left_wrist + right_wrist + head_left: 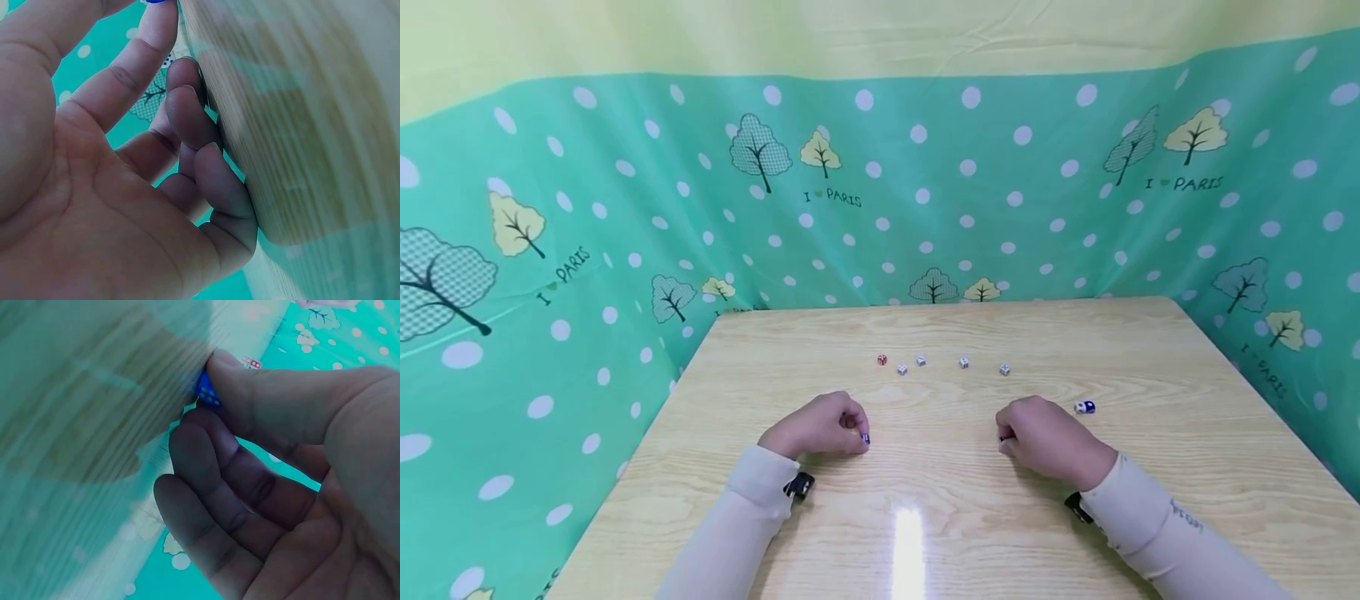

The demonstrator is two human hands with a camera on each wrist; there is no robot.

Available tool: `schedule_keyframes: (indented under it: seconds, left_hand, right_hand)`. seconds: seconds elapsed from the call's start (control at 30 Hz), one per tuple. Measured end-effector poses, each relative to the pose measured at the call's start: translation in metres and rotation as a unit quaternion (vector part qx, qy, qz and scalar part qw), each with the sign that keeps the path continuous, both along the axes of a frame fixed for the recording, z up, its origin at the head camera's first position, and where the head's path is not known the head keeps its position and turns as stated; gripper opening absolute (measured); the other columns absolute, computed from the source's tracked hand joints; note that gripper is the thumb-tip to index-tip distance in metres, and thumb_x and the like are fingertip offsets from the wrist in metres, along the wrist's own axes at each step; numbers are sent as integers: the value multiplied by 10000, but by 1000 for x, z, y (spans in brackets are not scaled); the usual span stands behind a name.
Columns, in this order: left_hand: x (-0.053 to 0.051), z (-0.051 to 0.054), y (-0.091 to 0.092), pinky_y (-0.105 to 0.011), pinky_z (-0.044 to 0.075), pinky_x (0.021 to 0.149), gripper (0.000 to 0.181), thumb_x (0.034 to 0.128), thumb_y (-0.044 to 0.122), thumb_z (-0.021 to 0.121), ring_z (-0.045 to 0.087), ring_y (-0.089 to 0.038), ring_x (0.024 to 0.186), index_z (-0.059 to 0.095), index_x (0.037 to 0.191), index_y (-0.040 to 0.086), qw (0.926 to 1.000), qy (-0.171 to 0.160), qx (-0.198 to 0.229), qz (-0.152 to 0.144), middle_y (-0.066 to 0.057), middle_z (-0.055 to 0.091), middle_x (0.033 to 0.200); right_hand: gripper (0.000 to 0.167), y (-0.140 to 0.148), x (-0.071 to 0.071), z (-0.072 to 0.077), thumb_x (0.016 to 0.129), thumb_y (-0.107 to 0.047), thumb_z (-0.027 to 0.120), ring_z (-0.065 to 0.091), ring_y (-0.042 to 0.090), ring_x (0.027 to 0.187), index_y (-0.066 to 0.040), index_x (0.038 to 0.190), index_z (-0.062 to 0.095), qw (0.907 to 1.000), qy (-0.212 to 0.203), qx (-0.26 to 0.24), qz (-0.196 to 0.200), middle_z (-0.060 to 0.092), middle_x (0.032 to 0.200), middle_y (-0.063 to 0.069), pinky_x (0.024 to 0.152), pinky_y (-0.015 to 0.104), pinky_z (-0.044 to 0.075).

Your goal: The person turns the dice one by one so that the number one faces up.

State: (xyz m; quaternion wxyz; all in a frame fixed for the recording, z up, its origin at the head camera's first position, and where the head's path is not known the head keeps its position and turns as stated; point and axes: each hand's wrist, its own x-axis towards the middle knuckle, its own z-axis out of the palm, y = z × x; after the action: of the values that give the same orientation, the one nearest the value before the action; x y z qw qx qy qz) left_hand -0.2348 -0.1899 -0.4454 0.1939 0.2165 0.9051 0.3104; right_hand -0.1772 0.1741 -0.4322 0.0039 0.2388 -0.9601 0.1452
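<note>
My left hand [829, 423] pinches a small blue die [866, 438] at the tabletop. Only a blue sliver of that die shows at the top edge of the left wrist view, where the other fingers curl against the wood. Across from it, my right hand [1047, 435] holds another blue die [207, 389] between thumb and finger, low at the table surface. In the head view the right fingers mostly hide this die. Just beyond the right knuckles lie a white die [1080, 407] and a blue die [1090, 407], side by side and seemingly touching.
Farther back on the wooden table [775, 350] are a red die [882, 360] and several white dice, among them one white die [964, 362] near the middle and another white die [1004, 368] to its right. A green dotted curtain [850, 167] surrounds the table's back and sides.
</note>
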Motion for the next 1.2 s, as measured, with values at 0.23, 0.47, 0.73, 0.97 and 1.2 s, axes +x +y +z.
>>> schedule_keyframes:
  seconds: [0.23, 0.47, 0.73, 0.97, 1.2]
  left_hand:
    - [0, 1, -2, -332, 442, 688, 152, 817, 179, 875, 517, -200, 838, 723, 814, 194, 10000, -6, 10, 37, -25, 598, 882]
    - [1, 2, -5, -340, 439, 709, 155, 818, 200, 875, 506, -209, 876, 721, 817, 215, 9999, 38, -20, 104, -45, 576, 942]
    - [-1, 0, 0, -317, 439, 696, 152, 819, 174, 871, 516, -181, 834, 721, 800, 188, 10000, 69, 31, -32, -11, 603, 859]
    - [-3, -3, -1, -328, 440, 697, 162, 814, 178, 877, 513, -188, 839, 716, 795, 189, 10000, 84, 3, -31, -15, 594, 868]
    - [-3, -2, 0, -331, 442, 707, 156, 818, 175, 874, 514, -191, 849, 720, 800, 188, 10000, -17, 22, 34, -22, 592, 884]
  right_hand:
    - [243, -3, -2, -3, 851, -95, 809, 472, 45, 630, -196, 736, 620, 9994, 232, 228, 72, 557, 698, -111, 593, 255, 443]
    - [240, -6, -6, -2, 860, -149, 810, 461, 58, 609, -199, 725, 617, 9995, 120, 273, -45, 543, 687, -109, 582, 255, 428]
    - [161, -3, -2, 2, 821, -93, 801, 490, 38, 631, -179, 764, 678, 9994, 83, 329, -16, 597, 724, -111, 604, 257, 465]
    - [169, -3, 0, 3, 820, -31, 796, 503, 22, 675, -166, 794, 698, 9981, 384, 244, 418, 612, 765, -94, 619, 239, 479]
    - [214, 0, -1, 1, 808, -15, 804, 522, 6, 686, -193, 781, 689, 9972, 457, 208, 545, 623, 769, -102, 620, 231, 491]
